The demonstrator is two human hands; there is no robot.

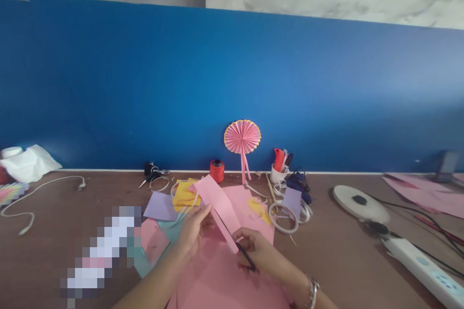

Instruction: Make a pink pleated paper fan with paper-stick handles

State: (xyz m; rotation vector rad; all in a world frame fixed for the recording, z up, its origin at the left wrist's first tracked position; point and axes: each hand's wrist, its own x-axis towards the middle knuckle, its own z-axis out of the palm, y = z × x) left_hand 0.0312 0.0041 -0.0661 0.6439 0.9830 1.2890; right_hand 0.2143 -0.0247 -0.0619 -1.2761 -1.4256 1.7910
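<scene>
My left hand (197, 229) pinches a strip of pink paper (221, 200) by its left side, holding it tilted above the desk. In my right hand (253, 248) is a pair of scissors (247, 257) with black handles, its blades running along the lower edge of the strip. Fingers partly cover the scissors. Beneath both hands lie larger pink paper sheets (213, 280). Left of them are teal paper (144, 265), a purple sheet (158, 205) and yellow paper pieces (186, 194).
A pink pleated paper fan (242, 137) leans on the blue partition (145, 82). Behind my hands stand a red thread spool (217, 172) and a white cup of tools (278, 174). On the right are tape rolls (283, 218), a round pale lid-like object (348, 207) and a power strip (424, 265).
</scene>
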